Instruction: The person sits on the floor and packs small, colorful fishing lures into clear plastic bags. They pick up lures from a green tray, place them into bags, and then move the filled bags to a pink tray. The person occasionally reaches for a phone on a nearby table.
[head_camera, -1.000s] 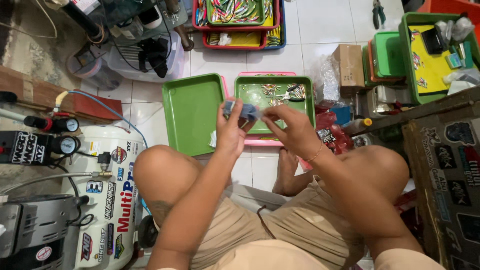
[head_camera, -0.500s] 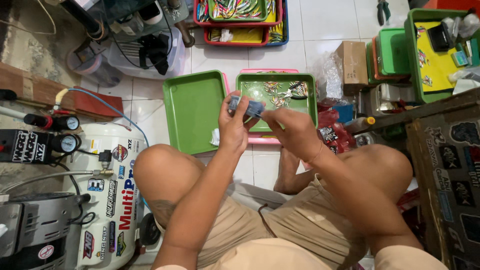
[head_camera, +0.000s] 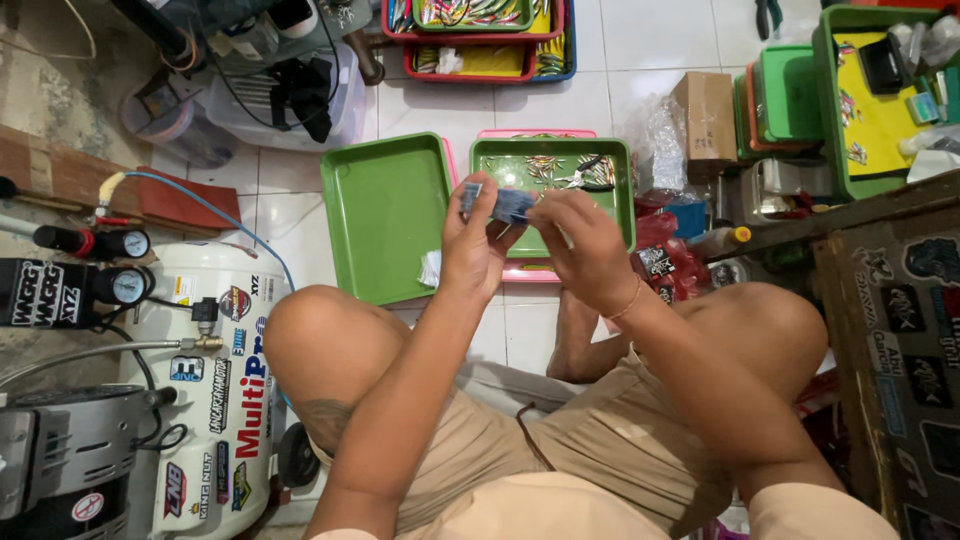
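White tiled floor, person seated cross-legged. Far left: white air compressor (head_camera: 215, 400) with gauges. Next, empty green tray (head_camera: 385, 215); beside it a second green tray (head_camera: 620, 190) holding small lures and pliers. Left hand (head_camera: 470, 245) pinches one end of a small blue lure (head_camera: 505, 205), fingers narrow; right hand (head_camera: 590, 250) grips the other end, fingers closed on it. Compared with a second ago, both hands sit slightly higher over the trays; lure remains held between them. Cardboard box (head_camera: 705, 115) further right.

Two green trays (head_camera: 385, 215) (head_camera: 618, 165), one white compressor (head_camera: 215, 400), one cardboard box (head_camera: 705, 115).
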